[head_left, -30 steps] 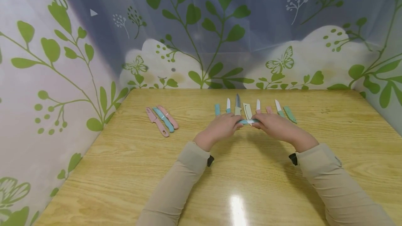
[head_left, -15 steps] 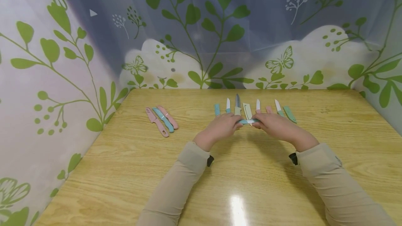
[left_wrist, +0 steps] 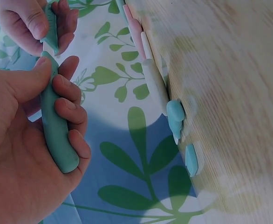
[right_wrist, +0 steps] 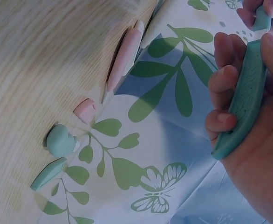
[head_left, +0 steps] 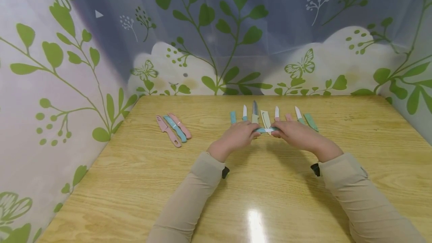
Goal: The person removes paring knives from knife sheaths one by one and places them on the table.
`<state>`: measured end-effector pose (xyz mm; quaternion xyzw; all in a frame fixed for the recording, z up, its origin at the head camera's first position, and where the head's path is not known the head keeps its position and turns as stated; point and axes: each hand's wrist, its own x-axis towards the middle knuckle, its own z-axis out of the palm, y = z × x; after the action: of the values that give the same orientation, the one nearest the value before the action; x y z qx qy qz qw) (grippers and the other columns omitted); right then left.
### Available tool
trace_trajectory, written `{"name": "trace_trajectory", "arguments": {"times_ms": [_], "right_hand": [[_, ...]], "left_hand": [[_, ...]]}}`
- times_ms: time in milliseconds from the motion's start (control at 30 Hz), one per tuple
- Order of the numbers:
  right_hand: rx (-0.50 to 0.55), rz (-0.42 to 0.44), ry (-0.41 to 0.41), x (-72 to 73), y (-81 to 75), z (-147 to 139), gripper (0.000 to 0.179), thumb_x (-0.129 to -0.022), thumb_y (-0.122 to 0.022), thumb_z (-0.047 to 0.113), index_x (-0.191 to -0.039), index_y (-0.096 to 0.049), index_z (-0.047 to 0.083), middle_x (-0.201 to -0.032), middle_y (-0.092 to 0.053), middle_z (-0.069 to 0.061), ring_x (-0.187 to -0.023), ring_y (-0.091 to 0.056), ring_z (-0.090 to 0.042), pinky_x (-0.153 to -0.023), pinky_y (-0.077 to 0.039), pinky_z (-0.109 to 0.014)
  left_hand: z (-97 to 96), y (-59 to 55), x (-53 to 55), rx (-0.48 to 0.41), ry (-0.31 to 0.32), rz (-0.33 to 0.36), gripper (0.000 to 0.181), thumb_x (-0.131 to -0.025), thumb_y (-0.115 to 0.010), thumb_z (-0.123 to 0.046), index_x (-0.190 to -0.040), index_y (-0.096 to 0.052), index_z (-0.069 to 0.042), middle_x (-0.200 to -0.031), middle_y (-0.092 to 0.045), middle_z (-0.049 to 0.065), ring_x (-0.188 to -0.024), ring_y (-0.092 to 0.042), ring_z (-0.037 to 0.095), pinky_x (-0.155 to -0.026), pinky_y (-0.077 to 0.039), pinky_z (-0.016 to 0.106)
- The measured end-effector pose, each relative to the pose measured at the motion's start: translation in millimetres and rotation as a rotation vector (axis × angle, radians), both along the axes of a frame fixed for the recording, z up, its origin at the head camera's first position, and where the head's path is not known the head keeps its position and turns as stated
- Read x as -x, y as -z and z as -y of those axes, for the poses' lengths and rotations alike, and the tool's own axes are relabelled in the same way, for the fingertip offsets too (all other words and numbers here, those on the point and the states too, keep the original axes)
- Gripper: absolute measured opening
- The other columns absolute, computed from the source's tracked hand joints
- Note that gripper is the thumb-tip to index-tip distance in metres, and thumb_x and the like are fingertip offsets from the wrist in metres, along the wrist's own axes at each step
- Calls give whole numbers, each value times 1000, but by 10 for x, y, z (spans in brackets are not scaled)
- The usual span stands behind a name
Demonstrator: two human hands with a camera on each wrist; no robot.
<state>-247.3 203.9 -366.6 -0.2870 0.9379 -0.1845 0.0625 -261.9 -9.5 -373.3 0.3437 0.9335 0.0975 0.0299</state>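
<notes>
Teal knife (left_wrist: 56, 109) sits partly in its sheath (right_wrist: 244, 100), left fingers (left_wrist: 71, 88) gripping the handle (left_wrist: 59, 142), right fingers (right_wrist: 223, 80) the sheath.

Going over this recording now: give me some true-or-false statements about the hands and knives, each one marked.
1. The left hand grips a teal knife by its handle. True.
2. The right hand holds nothing. False: the right hand holds a teal sheath.
3. Some white blade shows between handle and sheath. True.
4. The group of three knives lies at the table's right. False: the three knives lie toward the left of the table.
5. A gray-bladed knife lies beside a cream sheath. True.
</notes>
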Motion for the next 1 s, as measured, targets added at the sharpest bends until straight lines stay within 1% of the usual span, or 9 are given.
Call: {"name": "trace_trajectory", "arguments": {"times_ms": [100,167,300,433,500,633,800,933,1000], "right_hand": [[-2,-4,-2,5,1,-5,21,-102,-50,19,-114,-58,4,-83,-61,-5,-61,-47,-10,-62,-40,-30],[2,-4,-3,7,2,-9,21,-102,-50,19,-114,-58,4,-83,-61,-5,-61,-51,-11,-61,-39,-30],[17,-4,-5,5,3,-25,24,-101,-50,19,-117,-58,2,-91,-65,-8,-76,-65,-21,-62,-41,-30],[19,-7,-3,10,6,-37,27,-102,-50,20,-120,-57,1,-99,-68,-12,-90,-67,-30,-63,-42,-30],[18,-7,-3,16,8,-41,29,-102,-50,22,-120,-57,1,-101,-68,-12,-90,-67,-31,-64,-42,-30],[23,2,-7,29,13,-49,29,-102,-49,23,-119,-57,1,-98,-67,-12,-82,-66,-26,-64,-42,-31],[33,9,-4,27,14,-56,27,-101,-50,21,-117,-58,1,-94,-66,-11,-66,-54,-13,-63,-42,-30],[35,-1,-8,22,8,-59,24,-101,-51,19,-115,-59,1,-97,-66,-13,-61,-48,-9,-61,-41,-30],[34,-4,-7,18,5,-60,24,-101,-52,18,-115,-59,0,-101,-67,-16,-61,-48,-9,-61,-41,-29]], "left_hand": [[0,14,7,4,-4,0,34,-103,-45,-30,-130,-58,-14,-111,-64,2,-101,-61,17,-90,-49,32],[0,23,12,5,-7,0,34,-103,-44,-30,-130,-59,-14,-111,-64,2,-101,-61,16,-89,-49,31],[-2,25,9,8,-7,-5,35,-103,-44,-31,-129,-59,-14,-109,-64,1,-99,-61,16,-88,-49,31],[0,15,5,4,-6,-6,34,-103,-45,-31,-129,-59,-14,-110,-64,2,-99,-61,16,-88,-49,31],[1,7,3,-2,-5,-2,34,-103,-45,-30,-129,-59,-13,-109,-64,2,-98,-61,16,-87,-49,31],[4,3,3,-5,-7,1,34,-103,-45,-30,-129,-59,-13,-108,-64,2,-96,-60,16,-86,-48,30],[6,10,9,-2,-12,2,34,-103,-45,-31,-129,-59,-14,-107,-64,2,-95,-59,15,-87,-48,31],[7,12,11,-4,-17,9,34,-103,-45,-31,-129,-59,-14,-109,-64,2,-99,-60,16,-90,-48,31],[7,14,11,-1,-19,11,34,-103,-44,-31,-130,-58,-14,-109,-64,1,-100,-60,16,-90,-48,31]]}}
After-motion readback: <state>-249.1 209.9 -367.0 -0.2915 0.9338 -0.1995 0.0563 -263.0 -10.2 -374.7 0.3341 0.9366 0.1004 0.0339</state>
